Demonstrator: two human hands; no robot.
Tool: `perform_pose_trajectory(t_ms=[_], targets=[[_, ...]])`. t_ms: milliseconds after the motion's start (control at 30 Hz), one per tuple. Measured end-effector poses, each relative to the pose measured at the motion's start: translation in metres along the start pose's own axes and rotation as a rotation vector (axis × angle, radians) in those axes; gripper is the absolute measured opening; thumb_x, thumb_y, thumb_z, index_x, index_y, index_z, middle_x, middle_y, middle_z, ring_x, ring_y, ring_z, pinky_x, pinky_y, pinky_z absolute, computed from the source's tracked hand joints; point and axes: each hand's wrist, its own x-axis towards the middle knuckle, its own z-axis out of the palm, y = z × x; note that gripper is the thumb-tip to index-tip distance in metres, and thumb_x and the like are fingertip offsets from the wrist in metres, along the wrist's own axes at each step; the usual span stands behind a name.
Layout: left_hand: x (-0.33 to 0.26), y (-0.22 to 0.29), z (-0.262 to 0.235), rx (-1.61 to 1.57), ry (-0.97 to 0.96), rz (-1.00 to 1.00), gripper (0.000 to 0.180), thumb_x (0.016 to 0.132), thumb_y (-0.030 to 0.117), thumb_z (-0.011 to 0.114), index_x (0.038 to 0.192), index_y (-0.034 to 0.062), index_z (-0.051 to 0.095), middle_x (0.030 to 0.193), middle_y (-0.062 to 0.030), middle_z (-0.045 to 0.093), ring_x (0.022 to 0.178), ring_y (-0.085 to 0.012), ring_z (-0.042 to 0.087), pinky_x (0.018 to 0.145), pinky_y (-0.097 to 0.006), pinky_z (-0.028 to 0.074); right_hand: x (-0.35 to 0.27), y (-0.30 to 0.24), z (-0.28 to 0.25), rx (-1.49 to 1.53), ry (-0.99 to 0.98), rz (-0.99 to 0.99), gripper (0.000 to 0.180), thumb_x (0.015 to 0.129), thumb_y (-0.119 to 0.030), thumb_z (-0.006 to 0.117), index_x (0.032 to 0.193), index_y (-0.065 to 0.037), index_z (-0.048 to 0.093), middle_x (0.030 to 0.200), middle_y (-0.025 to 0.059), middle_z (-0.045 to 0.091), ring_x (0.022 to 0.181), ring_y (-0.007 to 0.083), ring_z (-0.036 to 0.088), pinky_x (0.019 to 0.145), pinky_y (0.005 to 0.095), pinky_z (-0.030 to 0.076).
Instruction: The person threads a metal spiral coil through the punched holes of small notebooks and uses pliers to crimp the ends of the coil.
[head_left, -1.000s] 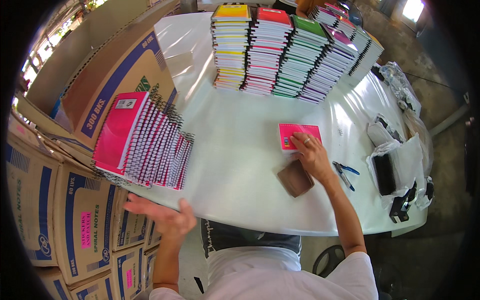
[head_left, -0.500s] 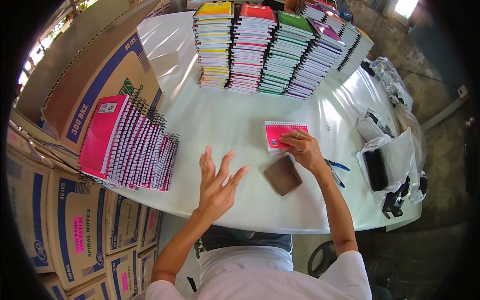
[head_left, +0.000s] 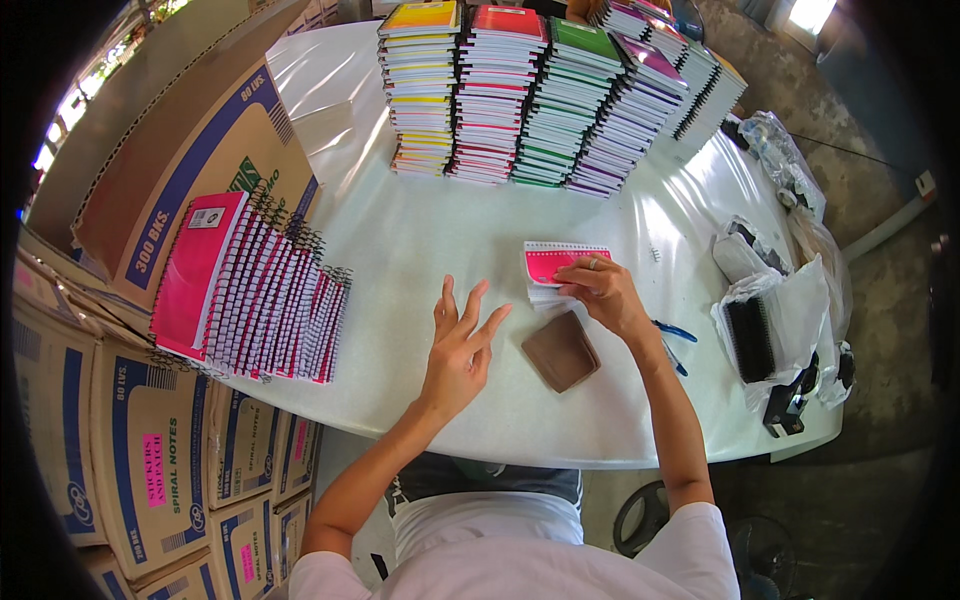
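Note:
My right hand (head_left: 605, 292) pinches the near right edge of a small pink-covered pad of punched sheets (head_left: 545, 262). The cover's near edge is bent up, and white paper shows beneath it. A row of holes runs along the pad's far edge. To the left, my left hand (head_left: 460, 345) hovers over the table with its fingers spread, holding nothing. Between my hands, nearer to me, lies a brown square block or shallow dish (head_left: 562, 352). Blue-handled pliers (head_left: 678, 332) rest beside my right forearm, partly hidden by it.
Tall stacks of yellow, red, green and purple notebooks (head_left: 500, 100) line the table's (head_left: 420, 235) far side. Pink spiral notebooks (head_left: 255, 300) lean in a row at left by an open carton (head_left: 215, 180). Plastic-wrapped black coils (head_left: 750, 335) lie at right. Closed cartons (head_left: 150, 440) are piled lower left.
My left hand has moved right, closer to the pad. The pad's near edge has been bent upward by my right hand, which has shifted slightly.

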Motion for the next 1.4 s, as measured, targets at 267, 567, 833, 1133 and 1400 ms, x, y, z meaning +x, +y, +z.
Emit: perform_pose_trajectory(t_ms=[267, 567, 833, 1133, 1400], targets=[[-0.002, -0.008, 0.014, -0.002, -0.121, -0.127, 0.053, 0.084, -0.011, 0.057, 0.133, 0.0103, 0.06, 0.151, -0.0167, 0.04, 0.143, -0.0526, 0.023, 0.109, -0.059, 0.028, -0.001, -0.01, 0.003, -0.096, 0.053, -0.121, 0.018, 0.077, -0.005, 0.075, 0.095, -0.006, 0.073, 0.092, 0.0062, 0.07, 0.087, 0.0267, 0.063, 0.074, 0.0379, 0.053], [0.009, -0.011, 0.028, 0.01, -0.171, -0.193, 0.049, 0.088, -0.009, 0.055, 0.132, 0.0104, 0.061, 0.153, -0.0145, 0.042, 0.148, -0.0476, 0.015, 0.111, -0.045, 0.032, 0.005, -0.009, -0.006, -0.036, -0.038, -0.053, 0.02, 0.078, -0.004, 0.076, 0.098, -0.004, 0.073, 0.093, 0.0073, 0.07, 0.086, 0.0274, 0.064, 0.075, 0.0377, 0.053], [0.011, -0.01, 0.032, 0.001, -0.222, -0.256, 0.047, 0.088, -0.008, 0.053, 0.131, 0.0092, 0.061, 0.155, -0.0135, 0.038, 0.148, -0.0473, 0.013, 0.111, -0.046, 0.033, 0.005, -0.006, -0.003, -0.026, -0.009, -0.049, 0.017, 0.077, -0.007, 0.075, 0.094, -0.005, 0.073, 0.092, 0.0068, 0.069, 0.085, 0.0271, 0.062, 0.074, 0.0385, 0.052], [0.019, -0.003, 0.034, -0.208, -0.101, -0.366, 0.048, 0.096, 0.008, 0.057, 0.143, 0.0063, 0.048, 0.151, -0.0144, 0.044, 0.143, -0.0426, 0.031, 0.108, -0.043, 0.04, -0.003, 0.0, 0.004, -0.16, 0.039, -0.151, 0.032, 0.079, -0.001, 0.071, 0.11, -0.004, 0.065, 0.093, 0.0106, 0.067, 0.089, 0.0286, 0.063, 0.08, 0.0393, 0.054], [0.088, 0.006, 0.011, -1.197, -0.048, -1.012, 0.069, 0.095, 0.027, 0.066, 0.15, 0.0014, 0.034, 0.133, -0.0156, 0.058, 0.109, -0.018, 0.062, 0.092, -0.035, 0.051, -0.009, -0.019, 0.007, -0.36, 0.241, -0.469, 0.058, 0.077, -0.011, 0.073, 0.129, 0.002, 0.051, 0.123, 0.0182, 0.061, 0.113, 0.036, 0.059, 0.098, 0.045, 0.05]])
